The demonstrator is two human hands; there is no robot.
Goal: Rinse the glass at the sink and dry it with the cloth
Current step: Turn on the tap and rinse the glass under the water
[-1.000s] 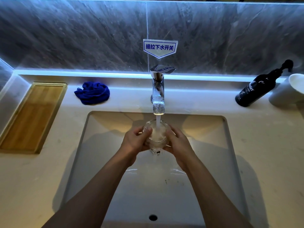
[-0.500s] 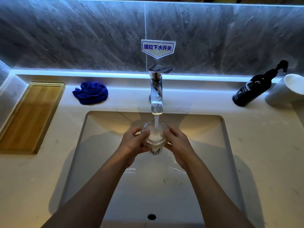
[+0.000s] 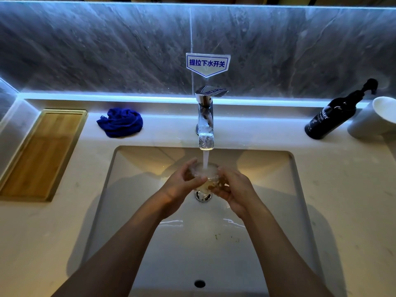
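A clear glass [image 3: 206, 175] sits under the running stream of the chrome tap [image 3: 205, 123], full of foaming water. My left hand [image 3: 181, 187] wraps its left side and my right hand [image 3: 232, 189] cups its right side, so both hold it over the white sink [image 3: 132, 202]. The lower part of the glass is hidden by my fingers. The crumpled blue cloth [image 3: 121, 122] lies on the counter behind the sink's left corner, well away from both hands.
A wooden tray [image 3: 40, 155] is set into the counter at the left. A dark pump bottle [image 3: 334, 114] and a white cup [image 3: 375, 118] stand at the back right. The drain [image 3: 203, 196] shows just below the glass. A small sign [image 3: 207, 64] hangs above the tap.
The glass stays under the water in both hands. My fingers have shifted around it, the right hand turning lower and more under the glass.
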